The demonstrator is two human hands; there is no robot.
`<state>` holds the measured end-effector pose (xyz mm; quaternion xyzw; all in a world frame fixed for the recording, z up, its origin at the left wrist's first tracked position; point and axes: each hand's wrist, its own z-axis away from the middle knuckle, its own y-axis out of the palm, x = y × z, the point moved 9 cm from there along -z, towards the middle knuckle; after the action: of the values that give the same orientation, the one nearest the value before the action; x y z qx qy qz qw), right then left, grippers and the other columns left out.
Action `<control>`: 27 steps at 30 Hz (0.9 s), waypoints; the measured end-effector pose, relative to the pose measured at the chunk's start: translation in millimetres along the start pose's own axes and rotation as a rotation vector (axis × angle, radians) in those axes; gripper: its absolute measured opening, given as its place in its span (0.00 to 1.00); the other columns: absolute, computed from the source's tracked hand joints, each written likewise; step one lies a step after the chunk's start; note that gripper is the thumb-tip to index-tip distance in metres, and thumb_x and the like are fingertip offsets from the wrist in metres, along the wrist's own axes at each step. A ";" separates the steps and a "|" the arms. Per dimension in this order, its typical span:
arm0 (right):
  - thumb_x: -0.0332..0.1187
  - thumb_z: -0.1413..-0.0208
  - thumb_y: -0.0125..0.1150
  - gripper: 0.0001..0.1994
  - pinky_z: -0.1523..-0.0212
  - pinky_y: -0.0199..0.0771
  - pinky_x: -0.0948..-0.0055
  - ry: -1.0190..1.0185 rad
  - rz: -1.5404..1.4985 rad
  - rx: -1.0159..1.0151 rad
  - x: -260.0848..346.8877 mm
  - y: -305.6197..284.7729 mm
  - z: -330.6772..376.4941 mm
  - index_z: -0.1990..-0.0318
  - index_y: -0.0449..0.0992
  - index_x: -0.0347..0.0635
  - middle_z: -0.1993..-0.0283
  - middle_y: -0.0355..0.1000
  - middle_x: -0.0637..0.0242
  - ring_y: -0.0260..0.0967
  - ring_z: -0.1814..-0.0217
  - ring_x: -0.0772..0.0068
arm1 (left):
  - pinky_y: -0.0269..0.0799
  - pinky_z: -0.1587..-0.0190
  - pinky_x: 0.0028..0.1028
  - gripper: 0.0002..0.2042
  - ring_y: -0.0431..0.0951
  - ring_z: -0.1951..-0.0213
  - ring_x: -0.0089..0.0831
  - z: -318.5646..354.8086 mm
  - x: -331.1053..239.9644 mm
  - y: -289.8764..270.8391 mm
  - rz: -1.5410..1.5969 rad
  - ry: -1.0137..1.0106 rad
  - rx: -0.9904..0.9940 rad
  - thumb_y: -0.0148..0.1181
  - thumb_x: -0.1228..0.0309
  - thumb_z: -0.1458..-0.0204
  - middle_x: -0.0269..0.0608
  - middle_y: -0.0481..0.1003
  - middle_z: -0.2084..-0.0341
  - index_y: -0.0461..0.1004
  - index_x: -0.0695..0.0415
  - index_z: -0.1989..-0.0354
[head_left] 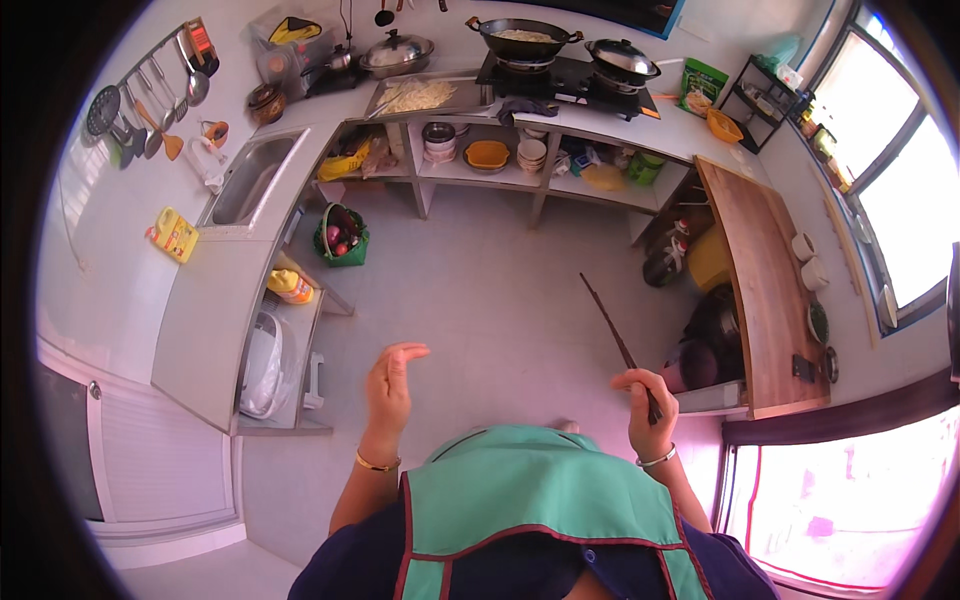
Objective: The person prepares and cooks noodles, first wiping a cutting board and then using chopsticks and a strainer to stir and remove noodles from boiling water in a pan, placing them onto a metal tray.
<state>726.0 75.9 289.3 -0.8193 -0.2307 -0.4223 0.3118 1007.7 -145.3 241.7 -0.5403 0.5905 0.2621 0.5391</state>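
Note:
My right hand (652, 408) is closed around a pair of long dark chopsticks (613, 327), which point up and away to the left over the floor. Their tips touch nothing. My left hand (389, 388) is raised on the other side with its fingers stretched out and nothing in it. Both hands are in front of my green apron (540, 480), well back from the counters. Far ahead, a black wok (500, 44) with pale food in it stands on the black stove (570, 97). Left of it, a metal tray (466, 98) holds pale strips.
A lidded pan (622, 62) sits on the right burner. The sink (260, 178) is at left, below hanging utensils. A green basket of vegetables (345, 250) stands on the floor by the left counter. A wooden-topped counter (765, 300) runs along the right, with dark bottles (665, 262) beneath.

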 end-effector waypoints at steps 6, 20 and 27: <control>0.17 0.47 0.47 0.06 0.69 0.70 0.80 0.005 0.009 0.033 7.6 30.4 -7.2 0.65 0.72 0.32 0.70 0.74 0.63 0.71 0.70 0.76 | 0.68 0.55 0.28 0.20 0.75 0.60 0.34 -10.1 -1.3 -11.8 0.049 0.051 0.061 0.36 0.66 0.37 0.45 0.76 0.65 0.76 0.65 0.68; 0.18 0.47 0.47 0.06 0.67 0.72 0.79 -0.076 0.034 0.094 25.7 70.9 -18.3 0.64 0.71 0.32 0.69 0.74 0.61 0.73 0.68 0.72 | 0.69 0.58 0.27 0.20 0.74 0.65 0.31 -17.2 19.0 -46.7 0.106 0.041 0.026 0.36 0.67 0.37 0.45 0.76 0.67 0.75 0.67 0.67; 0.19 0.46 0.48 0.06 0.68 0.72 0.78 -0.093 0.057 0.116 32.4 74.0 -20.2 0.64 0.71 0.32 0.69 0.75 0.60 0.74 0.69 0.71 | 0.70 0.59 0.27 0.20 0.74 0.66 0.31 -17.0 19.2 -44.8 0.103 0.042 0.043 0.35 0.68 0.37 0.45 0.76 0.68 0.75 0.67 0.68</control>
<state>779.8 13.6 302.1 -0.8248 -0.2453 -0.3608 0.3597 1046.1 -179.9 241.0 -0.5029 0.6342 0.2654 0.5239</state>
